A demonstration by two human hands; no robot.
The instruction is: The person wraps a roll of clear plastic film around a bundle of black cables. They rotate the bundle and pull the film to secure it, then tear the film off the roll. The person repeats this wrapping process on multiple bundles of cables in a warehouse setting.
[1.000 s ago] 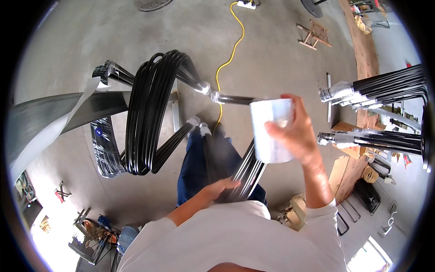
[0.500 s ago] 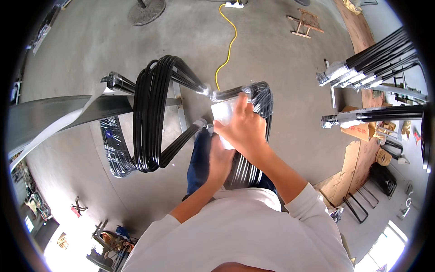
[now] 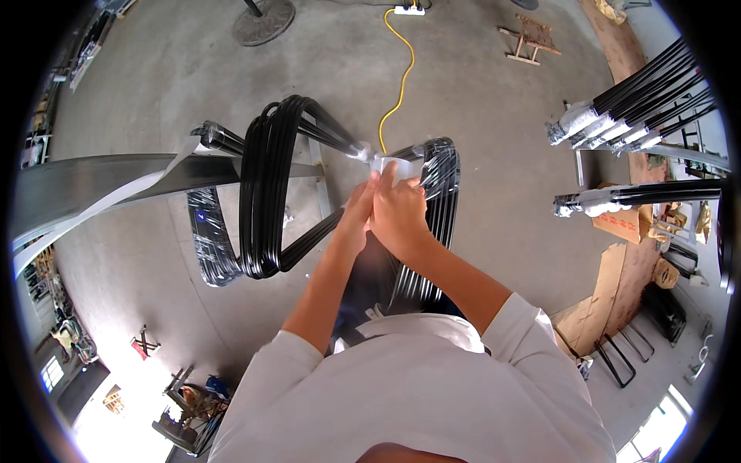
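Just ahead of my body is a bundle of black bent tubes [image 3: 441,224], its far corner wrapped in clear film. A white wrapping sheet [image 3: 396,165] lies around the far bars of this bundle. My right hand [image 3: 400,210] is closed on it, fingers pressed along the bars. Close against it, my left hand [image 3: 356,210] is closed too, its fingertips at the sheet's left side; part of its grip is hidden. To the left, another black tube bundle [image 3: 270,185] hangs over a grey metal beam [image 3: 131,185], beside a film-wrapped end [image 3: 212,239].
A white strip [image 3: 108,207] trails along the beam. More black tubes with wrapped ends [image 3: 610,123] stick out from the right. A yellow cord [image 3: 409,69] runs over the floor to a power strip [image 3: 409,11]. Farther off are a small wooden stool [image 3: 531,40] and a round base [image 3: 264,21].
Both hands have moved forward and come together at the far bars. The white sheet, which hung down between them, now sits mostly hidden around the bars. My view has shifted slightly.
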